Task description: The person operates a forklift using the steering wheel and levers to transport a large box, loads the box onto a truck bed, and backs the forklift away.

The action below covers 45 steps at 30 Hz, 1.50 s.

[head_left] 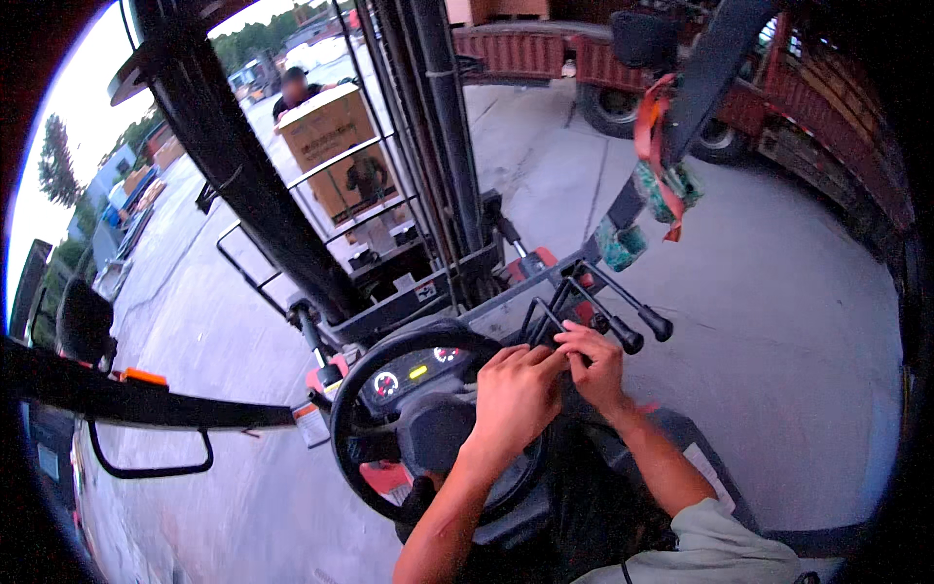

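My left hand [518,394] is over the right side of the black steering wheel [342,438], knuckles up and fingers curled under. My right hand [592,368] meets it fingertip to fingertip, its fingers bent inward. Whatever may be between the fingers is hidden. Just beyond my right hand stand the black-knobbed control levers [626,336]; I cannot tell whether a finger touches the nearest one. Behind the wheel, the instrument panel [416,373] shows two lit dials and a small yellow display.
Ahead, past the forklift mast [443,127], a person [292,90] is behind a large cardboard box [336,156]. A red truck [525,54] stands at the far right. Orange and green straps [666,185] hang on the right cab post. A black mirror [86,321] is on the left.
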Available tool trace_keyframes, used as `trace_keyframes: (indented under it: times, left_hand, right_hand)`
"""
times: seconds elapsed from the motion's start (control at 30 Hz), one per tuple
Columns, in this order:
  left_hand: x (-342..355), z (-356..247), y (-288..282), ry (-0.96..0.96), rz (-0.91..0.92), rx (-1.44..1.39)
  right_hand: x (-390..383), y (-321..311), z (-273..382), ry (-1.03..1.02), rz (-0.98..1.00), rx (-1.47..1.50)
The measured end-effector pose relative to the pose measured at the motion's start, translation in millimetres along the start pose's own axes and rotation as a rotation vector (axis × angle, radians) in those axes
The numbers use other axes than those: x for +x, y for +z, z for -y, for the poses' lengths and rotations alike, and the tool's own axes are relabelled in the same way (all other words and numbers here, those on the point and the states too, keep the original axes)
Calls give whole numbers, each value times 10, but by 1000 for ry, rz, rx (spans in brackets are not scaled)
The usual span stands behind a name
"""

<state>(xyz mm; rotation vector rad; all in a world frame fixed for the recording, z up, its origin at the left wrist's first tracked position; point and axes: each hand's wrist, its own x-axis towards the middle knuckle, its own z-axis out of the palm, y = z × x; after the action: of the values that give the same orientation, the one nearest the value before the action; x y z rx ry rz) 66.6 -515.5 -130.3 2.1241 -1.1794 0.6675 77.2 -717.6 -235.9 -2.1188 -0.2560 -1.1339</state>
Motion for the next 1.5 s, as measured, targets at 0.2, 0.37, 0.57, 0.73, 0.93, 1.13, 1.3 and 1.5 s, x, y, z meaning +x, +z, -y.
trace_keyframes:
  times: [0.2,0.37,0.57,0.73,0.93,1.13,1.3,1.5]
  left_hand:
    - [-65,59,94,11,23,-11]
    - [20,35,144,-8,74,-7]
    - [116,21,145,-8,80,-18]
    - [181,-17,308,2,109,34]
    - [-122,-186,769,34,283,108]
    - [-940,-534,562,-32,316,125]
    - [-1431,-465,-67,-254,73,255]
    - [-1045,175,-539,-329,-310,543]
  right_hand:
    - [-48,66,-95,20,20,44]
    - [-29,67,-236,-3,21,78]
    - [51,33,-258,12,3,88]
    - [68,-21,-358,25,5,122]
    - [-88,-118,-817,218,24,451]
    - [-1009,-504,-1084,246,263,78]
    - [-1005,-400,-1143,133,381,-46]
    - [-258,725,-1769,-215,78,51]
